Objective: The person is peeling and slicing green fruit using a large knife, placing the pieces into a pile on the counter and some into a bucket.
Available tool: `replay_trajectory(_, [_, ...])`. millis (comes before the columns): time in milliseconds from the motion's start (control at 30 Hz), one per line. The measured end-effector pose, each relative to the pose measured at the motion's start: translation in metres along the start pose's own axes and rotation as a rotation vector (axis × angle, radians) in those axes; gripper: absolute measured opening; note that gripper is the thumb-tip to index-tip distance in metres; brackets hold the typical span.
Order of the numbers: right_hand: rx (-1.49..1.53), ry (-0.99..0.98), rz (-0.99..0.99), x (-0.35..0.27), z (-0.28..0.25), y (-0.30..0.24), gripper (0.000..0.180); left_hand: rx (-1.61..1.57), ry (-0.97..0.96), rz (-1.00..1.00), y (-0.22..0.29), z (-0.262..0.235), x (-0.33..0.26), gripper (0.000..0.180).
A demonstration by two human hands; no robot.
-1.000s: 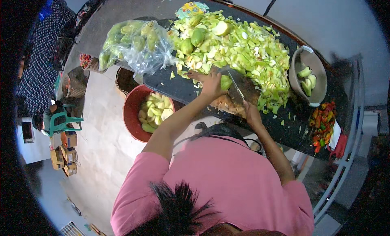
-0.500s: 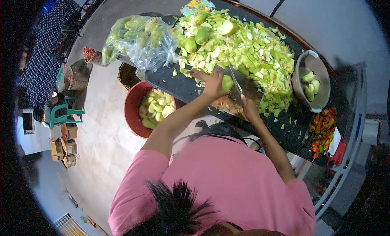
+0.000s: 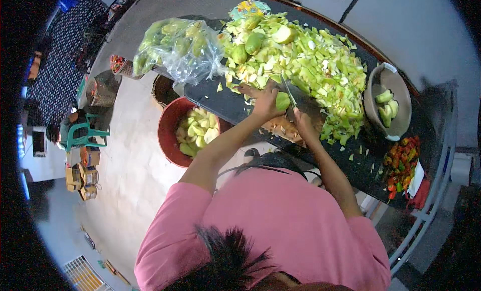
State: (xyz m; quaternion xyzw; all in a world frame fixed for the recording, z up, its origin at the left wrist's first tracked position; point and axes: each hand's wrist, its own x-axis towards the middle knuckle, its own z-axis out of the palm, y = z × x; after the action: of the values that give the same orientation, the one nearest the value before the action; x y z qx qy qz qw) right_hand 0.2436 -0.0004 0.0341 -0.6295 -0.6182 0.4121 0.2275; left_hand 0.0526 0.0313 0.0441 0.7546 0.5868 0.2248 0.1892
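Note:
My left hand (image 3: 267,102) grips a peeled-looking green fruit (image 3: 282,101) low over a wooden board (image 3: 285,128), its fingers stretched toward the peelings. My right hand (image 3: 302,122) is closed round the handle of a knife (image 3: 287,89), whose blade points away from me along the fruit's right side. Whether the edge touches the fruit I cannot tell. Beyond both hands a wide heap of green peelings (image 3: 320,75) covers the dark table (image 3: 210,93). Whole green fruits (image 3: 254,42) and a pale cut one (image 3: 283,34) lie on the heap.
A clear plastic bag (image 3: 193,60) of green fruits lies at the left. Below the table edge stands a red tub (image 3: 170,146) holding peeled pieces. At the right are a grey basin (image 3: 373,110) with several pieces and a pile of red and green peppers (image 3: 401,161). A green chair (image 3: 87,133) stands farther left.
My right hand and the knife have moved slightly away from me and nearer the fruit. The left hand keeps its hold. The whole view has shifted a little.

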Motion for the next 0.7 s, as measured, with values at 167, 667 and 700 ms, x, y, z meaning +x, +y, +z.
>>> replay_trajectory(167, [-0.115, 0.032, -0.034, -0.021, -0.007, 0.012, 0.067, 0.148, 0.012, 0.006, 0.009, -0.007, 0.001, 0.074])
replay_trajectory(667, [0.172, 0.040, -0.259, 0.010, 0.018, 0.038, 0.064, -0.043, 0.086, 0.042, -0.020, 0.013, 0.001, 0.077])
replay_trajectory(700, [0.110, 0.038, -0.295, 0.000, 0.012, 0.058, 0.064, -0.084, 0.071, 0.008, -0.011, 0.007, 0.000, 0.077])
